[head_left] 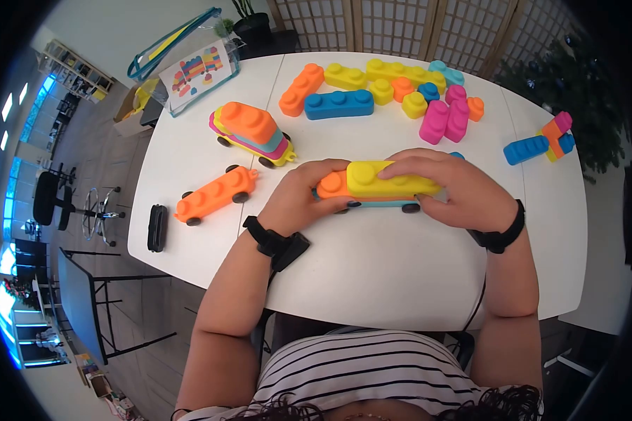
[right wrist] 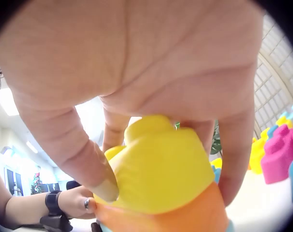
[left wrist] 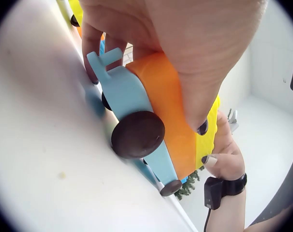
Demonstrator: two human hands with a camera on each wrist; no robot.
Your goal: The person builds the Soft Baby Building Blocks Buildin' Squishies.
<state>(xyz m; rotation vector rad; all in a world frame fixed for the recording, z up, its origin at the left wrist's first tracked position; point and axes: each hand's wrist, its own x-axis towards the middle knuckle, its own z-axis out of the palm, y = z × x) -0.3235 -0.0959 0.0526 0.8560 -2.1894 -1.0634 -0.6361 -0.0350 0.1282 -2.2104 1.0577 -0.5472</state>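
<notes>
A light-blue wheeled base with dark wheels stands on the table, bearing a long orange block. On top of the orange block sits a yellow block, set toward the right, so one orange stud shows at the left. My left hand grips the left end of the orange block, thumb along the near side. With the thumb on the near face and fingers over the top and far side, my right hand holds the yellow block at its right end.
Left of my hands stand an orange wheeled car and a stacked car. A black case lies near the left edge. Behind are a blue block, pink blocks and several others. A joined block piece lies far right.
</notes>
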